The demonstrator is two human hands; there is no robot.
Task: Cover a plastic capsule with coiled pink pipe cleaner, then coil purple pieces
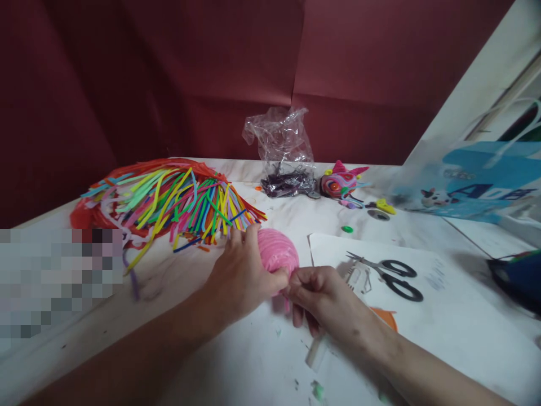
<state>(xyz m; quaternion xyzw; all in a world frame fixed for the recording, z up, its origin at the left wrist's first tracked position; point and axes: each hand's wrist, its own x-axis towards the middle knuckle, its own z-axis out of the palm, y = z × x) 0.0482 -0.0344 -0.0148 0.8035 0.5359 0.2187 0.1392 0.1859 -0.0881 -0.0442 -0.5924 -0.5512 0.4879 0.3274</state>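
Observation:
My left hand point(240, 274) is wrapped round the left side of a fuzzy pink ball point(276, 252) wound from pipe cleaner, just above the white table point(262, 361). My right hand point(323, 297) pinches at the ball's lower right edge with fingers closed; a pink strand shows below the fingers. Both forearms reach in from the bottom of the view.
A pile of many-coloured pipe cleaners point(169, 203) lies at the left. Behind are a clear plastic bag point(284, 155) and a finished colourful figure point(340, 181). Black-handled scissors point(391, 274) lie on white paper point(422, 316) at the right. A white stick point(316, 352) lies under my right wrist.

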